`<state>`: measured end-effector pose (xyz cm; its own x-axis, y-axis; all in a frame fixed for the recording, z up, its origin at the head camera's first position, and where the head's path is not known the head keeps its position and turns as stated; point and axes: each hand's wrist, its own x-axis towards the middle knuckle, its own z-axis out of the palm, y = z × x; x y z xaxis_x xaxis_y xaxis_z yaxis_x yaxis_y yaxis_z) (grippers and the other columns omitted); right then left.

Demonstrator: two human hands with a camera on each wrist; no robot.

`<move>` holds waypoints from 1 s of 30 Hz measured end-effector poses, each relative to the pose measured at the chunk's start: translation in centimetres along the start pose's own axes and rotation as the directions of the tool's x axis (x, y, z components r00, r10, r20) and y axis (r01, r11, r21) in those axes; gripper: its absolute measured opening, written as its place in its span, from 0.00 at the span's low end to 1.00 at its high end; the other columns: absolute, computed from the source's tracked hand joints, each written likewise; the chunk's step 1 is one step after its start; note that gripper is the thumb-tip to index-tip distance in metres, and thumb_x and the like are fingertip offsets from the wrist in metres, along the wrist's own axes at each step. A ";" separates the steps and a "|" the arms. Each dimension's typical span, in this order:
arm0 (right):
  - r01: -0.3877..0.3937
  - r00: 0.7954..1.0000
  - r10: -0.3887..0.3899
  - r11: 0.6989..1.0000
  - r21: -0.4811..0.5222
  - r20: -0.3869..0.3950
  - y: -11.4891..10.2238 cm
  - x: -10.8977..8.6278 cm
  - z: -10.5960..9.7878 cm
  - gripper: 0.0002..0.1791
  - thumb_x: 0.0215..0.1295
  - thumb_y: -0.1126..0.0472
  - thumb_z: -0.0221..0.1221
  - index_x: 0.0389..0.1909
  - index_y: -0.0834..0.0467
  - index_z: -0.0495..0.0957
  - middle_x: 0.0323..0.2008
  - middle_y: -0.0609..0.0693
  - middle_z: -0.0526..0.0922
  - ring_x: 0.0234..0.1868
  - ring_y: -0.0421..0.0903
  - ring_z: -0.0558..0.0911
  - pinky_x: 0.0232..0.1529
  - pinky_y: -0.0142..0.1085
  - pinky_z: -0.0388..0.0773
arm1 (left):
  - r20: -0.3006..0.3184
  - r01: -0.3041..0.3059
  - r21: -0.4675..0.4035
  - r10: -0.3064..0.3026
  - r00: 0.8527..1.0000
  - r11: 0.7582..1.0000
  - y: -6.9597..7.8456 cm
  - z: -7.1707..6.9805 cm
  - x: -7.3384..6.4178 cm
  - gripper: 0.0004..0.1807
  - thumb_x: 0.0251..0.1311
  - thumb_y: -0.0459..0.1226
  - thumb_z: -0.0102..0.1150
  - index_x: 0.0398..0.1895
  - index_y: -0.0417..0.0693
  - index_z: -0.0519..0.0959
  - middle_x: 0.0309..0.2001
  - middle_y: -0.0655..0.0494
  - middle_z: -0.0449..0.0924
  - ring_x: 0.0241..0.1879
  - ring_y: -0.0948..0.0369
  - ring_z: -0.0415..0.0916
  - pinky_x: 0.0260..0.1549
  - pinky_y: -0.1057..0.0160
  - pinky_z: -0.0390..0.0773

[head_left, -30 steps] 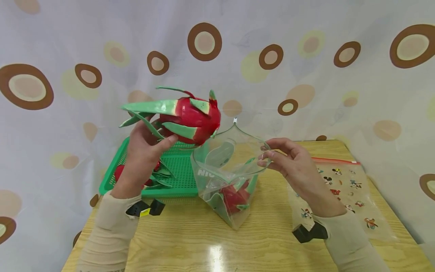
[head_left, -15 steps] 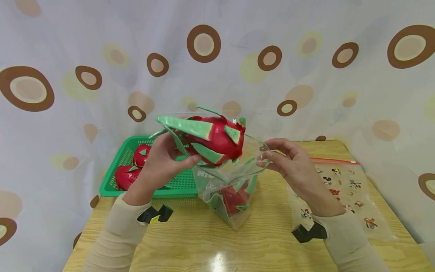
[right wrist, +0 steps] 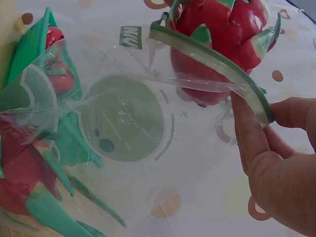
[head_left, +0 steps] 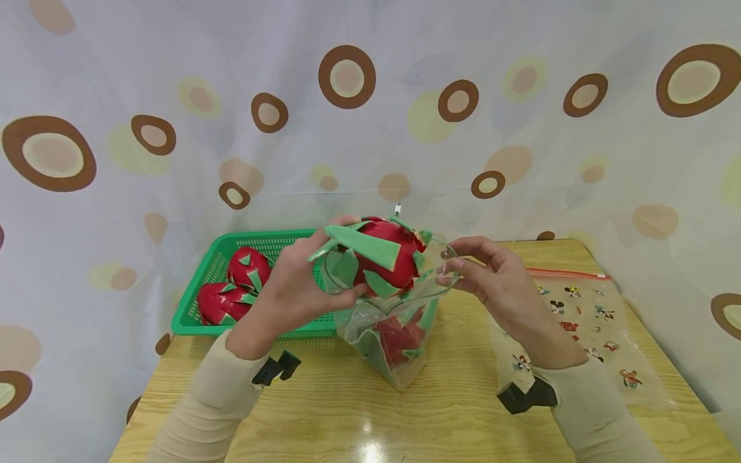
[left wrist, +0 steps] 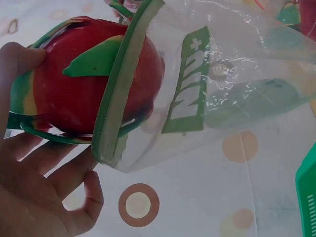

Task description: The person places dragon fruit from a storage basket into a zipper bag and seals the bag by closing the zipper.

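A red dragon fruit (head_left: 384, 254) with green scales is gripped in my left hand (head_left: 295, 292), thumb on one side and fingers on the other. It sits in the mouth of a clear zip bag (head_left: 370, 334); in the left wrist view the fruit's front end (left wrist: 148, 74) is past the green zip edge (left wrist: 116, 84). My right hand (head_left: 503, 292) pinches the bag's rim on the right, thumb and fingers on either side of the zip (right wrist: 247, 84). Another dragon fruit (head_left: 399, 337) lies at the bottom of the bag.
A green basket (head_left: 185, 321) at the left holds two dragon fruits (head_left: 222, 302). A flat zip bag (head_left: 579, 328) with cartoon prints and a red zip lies on the wooden table (head_left: 463, 418) at the right. A patterned curtain (head_left: 370, 148) hangs behind.
My left hand has moved right and down, carrying the dragon fruit from above the basket into the bag's mouth. My right hand has stayed on the rim.
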<state>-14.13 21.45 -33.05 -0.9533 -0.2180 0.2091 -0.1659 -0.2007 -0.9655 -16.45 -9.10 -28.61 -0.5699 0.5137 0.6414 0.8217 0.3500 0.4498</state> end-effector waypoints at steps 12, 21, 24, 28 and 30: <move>-0.006 1.000 0.006 1.000 -0.003 0.001 0.0 0.0 0.0 0.16 0.71 0.65 0.57 0.56 0.66 0.71 0.48 0.52 0.78 0.43 0.42 0.85 0.51 0.37 0.83 | 0.069 -0.024 0.009 0.023 0.997 1.000 -0.5 1.0 -0.1 0.43 0.48 0.35 0.74 0.70 0.53 0.66 0.53 0.59 0.81 0.48 0.66 0.79 0.45 0.63 0.83; -0.017 1.000 0.017 1.000 -0.003 0.007 0.0 -0.2 0.1 0.18 0.72 0.65 0.56 0.58 0.67 0.69 0.49 0.51 0.78 0.44 0.42 0.84 0.50 0.37 0.83 | 0.073 -0.041 0.161 0.030 0.997 0.986 -0.7 1.7 -0.3 0.43 0.47 0.40 0.76 0.70 0.50 0.67 0.53 0.58 0.82 0.48 0.61 0.81 0.47 0.61 0.83; -0.020 1.000 0.020 1.000 -0.011 0.000 0.0 -0.2 0.1 0.18 0.72 0.65 0.56 0.58 0.68 0.69 0.50 0.51 0.78 0.44 0.42 0.83 0.50 0.37 0.84 | 0.081 -0.045 0.205 0.029 0.996 0.978 -0.8 1.9 -0.3 0.43 0.47 0.42 0.76 0.69 0.50 0.68 0.52 0.58 0.82 0.47 0.62 0.81 0.46 0.60 0.83; -0.017 1.000 0.017 1.000 -0.016 0.001 0.0 -0.2 0.1 0.18 0.72 0.65 0.56 0.58 0.68 0.69 0.50 0.52 0.79 0.43 0.42 0.83 0.49 0.37 0.84 | 0.101 -0.045 0.252 0.020 0.995 0.967 -0.9 2.1 -0.3 0.43 0.48 0.45 0.75 0.70 0.51 0.67 0.51 0.59 0.82 0.44 0.62 0.81 0.44 0.62 0.83; -0.015 1.000 0.015 1.000 -0.016 0.006 0.1 -0.3 0.1 0.18 0.72 0.65 0.56 0.58 0.68 0.70 0.50 0.53 0.79 0.43 0.43 0.83 0.49 0.37 0.84 | 0.110 -0.039 0.270 0.009 0.994 0.962 -1.0 2.2 -0.4 0.43 0.49 0.45 0.75 0.70 0.52 0.67 0.51 0.59 0.82 0.43 0.62 0.81 0.43 0.62 0.83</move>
<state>-13.87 21.42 -33.16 -0.9542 -0.2264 0.1957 -0.1557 -0.1826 -0.9708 -17.01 -7.88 -30.66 -0.5579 0.6002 0.5732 0.8146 0.5281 0.2399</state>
